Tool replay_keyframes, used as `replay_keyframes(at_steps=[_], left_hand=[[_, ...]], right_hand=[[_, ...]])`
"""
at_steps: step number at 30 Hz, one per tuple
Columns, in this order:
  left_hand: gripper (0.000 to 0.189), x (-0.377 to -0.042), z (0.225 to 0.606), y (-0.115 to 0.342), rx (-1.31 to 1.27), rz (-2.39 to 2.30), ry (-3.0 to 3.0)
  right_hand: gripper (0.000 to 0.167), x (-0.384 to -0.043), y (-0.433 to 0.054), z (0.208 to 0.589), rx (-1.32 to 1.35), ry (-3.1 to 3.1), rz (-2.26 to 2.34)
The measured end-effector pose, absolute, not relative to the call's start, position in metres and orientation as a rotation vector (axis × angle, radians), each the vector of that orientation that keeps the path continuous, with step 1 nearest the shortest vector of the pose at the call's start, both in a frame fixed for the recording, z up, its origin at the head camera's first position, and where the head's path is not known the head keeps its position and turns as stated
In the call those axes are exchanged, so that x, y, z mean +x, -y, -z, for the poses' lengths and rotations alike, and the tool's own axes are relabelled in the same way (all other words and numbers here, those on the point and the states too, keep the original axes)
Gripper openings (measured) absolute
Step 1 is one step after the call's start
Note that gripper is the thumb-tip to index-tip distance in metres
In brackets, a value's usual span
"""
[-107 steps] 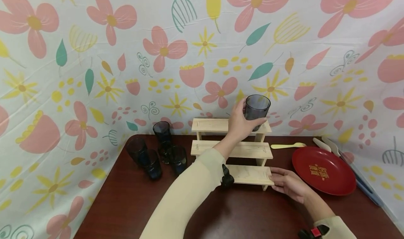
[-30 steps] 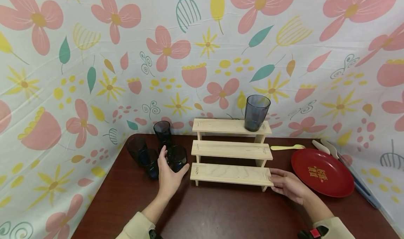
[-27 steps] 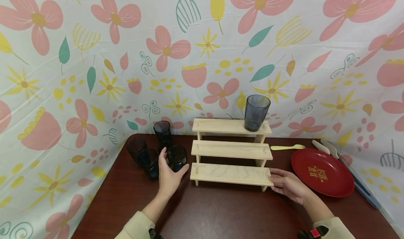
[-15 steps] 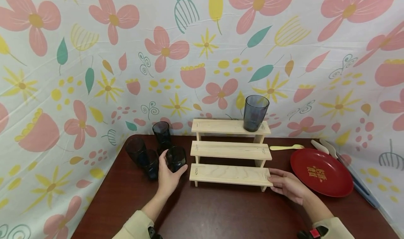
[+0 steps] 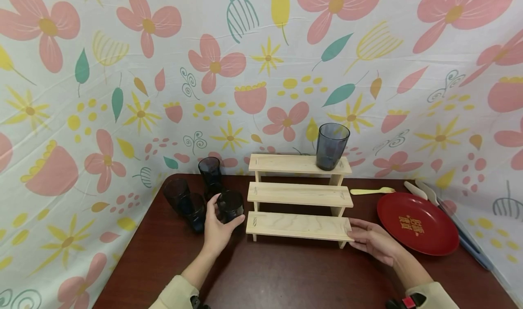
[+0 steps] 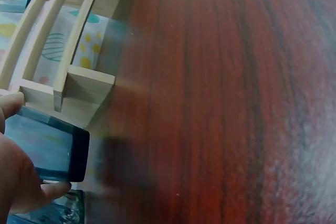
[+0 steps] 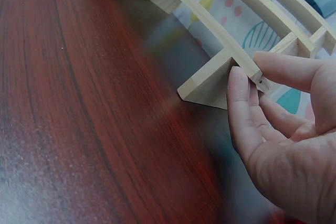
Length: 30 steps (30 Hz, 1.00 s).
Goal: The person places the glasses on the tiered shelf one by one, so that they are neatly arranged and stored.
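Observation:
My left hand [image 5: 217, 229] grips a dark tinted drinking glass [image 5: 230, 204] at the left of a three-step wooden shelf [image 5: 300, 225]. In the left wrist view, thumb and finger lie on opposite sides of this glass [image 6: 42, 142], its thick base facing the table side. My right hand [image 5: 376, 242] pinches the right end of the lowest step between thumb and fingers, as the right wrist view shows. Another tinted glass [image 5: 332, 146] stands upright at the right end of the top step. Several more dark glasses [image 5: 195, 211] stand left of my left hand, partly overlapping.
A red plate [image 5: 437, 232] with gold characters lies right of my right hand. Behind it are a yellow fork [image 5: 369, 191] and other utensils with pale heads [image 5: 416, 190]. A flowered cloth [image 5: 163, 95] hangs behind the brown table [image 5: 286, 272].
My left hand has let go of the glass on the top step and moved left and down to grip another glass. That glass has since shifted and tilted slightly. My right hand stays put.

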<state>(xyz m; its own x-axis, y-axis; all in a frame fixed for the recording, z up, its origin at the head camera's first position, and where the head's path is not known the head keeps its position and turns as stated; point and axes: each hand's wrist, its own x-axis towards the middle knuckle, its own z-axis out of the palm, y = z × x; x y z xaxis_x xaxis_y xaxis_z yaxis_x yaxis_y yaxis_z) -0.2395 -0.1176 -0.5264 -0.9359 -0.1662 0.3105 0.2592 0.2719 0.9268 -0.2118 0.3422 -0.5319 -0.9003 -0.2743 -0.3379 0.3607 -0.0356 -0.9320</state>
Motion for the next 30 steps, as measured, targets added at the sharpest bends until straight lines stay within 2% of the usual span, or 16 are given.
replay_keyframes(at_steps=[8,17,30], left_hand=[[0.095,-0.235,0.512,0.118,-0.149,1.635,2.172],[0.095,-0.231,0.475,0.116,-0.182,1.528,2.161],[0.089,-0.263,0.42,0.084,-0.29,1.52,2.08]], right_hand=[[0.082,-0.212,-0.343,0.531,0.081,-1.815,1.99],[0.083,-0.211,-0.341,0.528,0.084,-1.798,1.998],[0.083,-0.212,-0.343,0.529,0.069,-1.793,1.999]])
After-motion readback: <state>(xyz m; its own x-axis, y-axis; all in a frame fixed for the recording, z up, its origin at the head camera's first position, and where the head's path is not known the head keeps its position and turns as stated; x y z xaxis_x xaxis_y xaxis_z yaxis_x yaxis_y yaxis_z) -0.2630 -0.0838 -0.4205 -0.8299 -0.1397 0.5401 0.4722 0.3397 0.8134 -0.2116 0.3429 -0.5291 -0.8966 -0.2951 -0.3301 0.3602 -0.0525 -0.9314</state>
